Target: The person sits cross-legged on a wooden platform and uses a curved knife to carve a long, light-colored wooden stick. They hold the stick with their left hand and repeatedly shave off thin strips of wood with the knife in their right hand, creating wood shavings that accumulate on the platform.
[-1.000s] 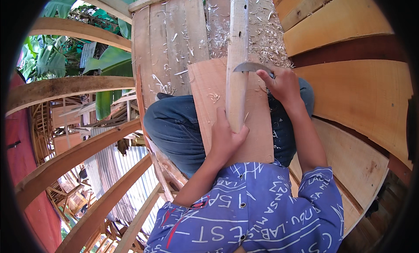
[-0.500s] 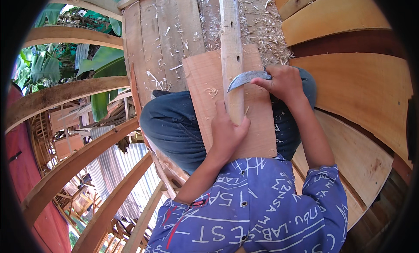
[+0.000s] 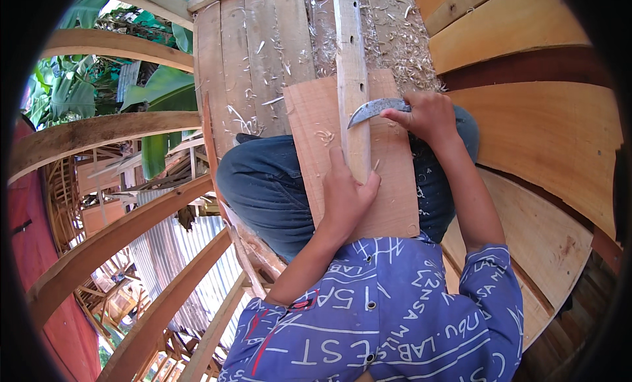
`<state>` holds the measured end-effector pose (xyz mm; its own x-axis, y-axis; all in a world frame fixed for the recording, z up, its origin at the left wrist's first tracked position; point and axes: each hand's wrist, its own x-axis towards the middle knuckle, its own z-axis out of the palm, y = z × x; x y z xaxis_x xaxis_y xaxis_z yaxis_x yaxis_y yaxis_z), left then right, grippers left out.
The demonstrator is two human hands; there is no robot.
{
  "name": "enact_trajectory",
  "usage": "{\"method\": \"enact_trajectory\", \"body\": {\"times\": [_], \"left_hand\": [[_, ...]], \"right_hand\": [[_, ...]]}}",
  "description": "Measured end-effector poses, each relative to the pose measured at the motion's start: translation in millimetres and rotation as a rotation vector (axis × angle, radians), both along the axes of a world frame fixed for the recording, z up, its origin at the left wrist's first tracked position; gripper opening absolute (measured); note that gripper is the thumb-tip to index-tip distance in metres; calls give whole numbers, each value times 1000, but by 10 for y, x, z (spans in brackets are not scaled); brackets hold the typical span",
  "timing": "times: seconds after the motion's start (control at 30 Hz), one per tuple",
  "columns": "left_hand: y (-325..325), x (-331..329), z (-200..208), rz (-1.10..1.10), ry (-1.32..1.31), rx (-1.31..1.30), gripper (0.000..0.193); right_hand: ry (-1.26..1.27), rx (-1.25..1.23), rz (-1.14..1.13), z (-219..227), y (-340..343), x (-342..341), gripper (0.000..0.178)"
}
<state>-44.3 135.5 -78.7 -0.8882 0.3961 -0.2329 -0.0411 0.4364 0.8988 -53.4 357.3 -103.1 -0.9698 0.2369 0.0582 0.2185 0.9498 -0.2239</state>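
The stick (image 3: 352,64) lies over the board (image 3: 390,178), running past its far edge; on the board's near half the left hand (image 3: 347,192) grips the stick's end, and by the board's right edge the right hand (image 3: 431,118) clasps a knife (image 3: 378,109) (curved blade across the stick)

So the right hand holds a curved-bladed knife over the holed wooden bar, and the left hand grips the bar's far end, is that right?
Not quite: the head view shows the left hand at the near end of the holed wooden bar, not the far end. The right hand does hold the curved-bladed knife over it.
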Motion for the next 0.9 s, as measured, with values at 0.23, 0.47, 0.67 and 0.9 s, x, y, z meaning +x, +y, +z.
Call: {"method": "enact_trajectory", "body": {"times": [0.23, 0.47, 0.67, 0.9], "left_hand": [[-6, -5, 24, 2, -3, -15, 43], [-57, 124, -18, -38, -19, -13, 46], [-75, -25, -25, -29, -6, 77, 46], [-159, -23, 43, -46, -240, 86, 60]], "right_hand": [[-28, -6, -14, 13, -3, -31, 81], [-62, -90, -341, 151, 474, -369, 83], [39, -270, -167, 233, 106, -55, 75], [-23, -163, 48, 246, -194, 110, 75]]}}
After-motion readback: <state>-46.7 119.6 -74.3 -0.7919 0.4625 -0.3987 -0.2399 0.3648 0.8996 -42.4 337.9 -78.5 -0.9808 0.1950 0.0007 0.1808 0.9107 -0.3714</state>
